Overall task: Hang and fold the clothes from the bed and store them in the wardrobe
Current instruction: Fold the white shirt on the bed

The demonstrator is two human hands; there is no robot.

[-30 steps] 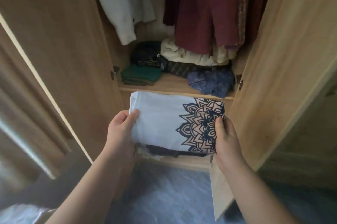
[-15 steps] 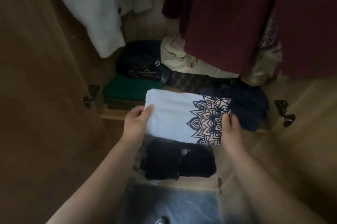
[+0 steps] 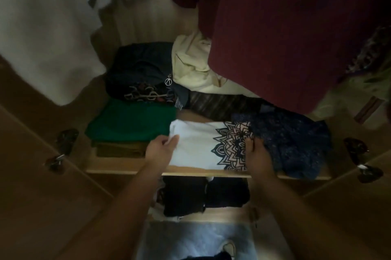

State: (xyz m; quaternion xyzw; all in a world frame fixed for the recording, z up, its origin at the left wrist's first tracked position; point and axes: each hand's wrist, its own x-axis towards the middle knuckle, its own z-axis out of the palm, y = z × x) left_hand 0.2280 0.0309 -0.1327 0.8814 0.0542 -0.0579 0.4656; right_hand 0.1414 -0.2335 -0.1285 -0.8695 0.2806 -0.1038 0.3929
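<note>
A folded white T-shirt (image 3: 198, 145) with a dark mandala print lies on the wooden wardrobe shelf (image 3: 118, 169), between a green folded stack (image 3: 131, 122) and a crumpled dark blue garment (image 3: 296, 143). My left hand (image 3: 161, 149) pinches the shirt's left edge. My right hand (image 3: 257, 154) grips its right edge over the print. The shirt's front edge reaches the shelf's lip.
A white garment (image 3: 46, 33) and a maroon garment (image 3: 285, 37) hang above the shelf. Dark and cream folded clothes (image 3: 190, 65) fill the shelf's back. Black clothes (image 3: 203, 194) lie on the lower shelf. Open doors with hinges (image 3: 63, 147) flank both sides.
My hands have carried the white shirt up and forward from in front of the lower shelf onto the upper shelf. My head has moved closer into the wardrobe.
</note>
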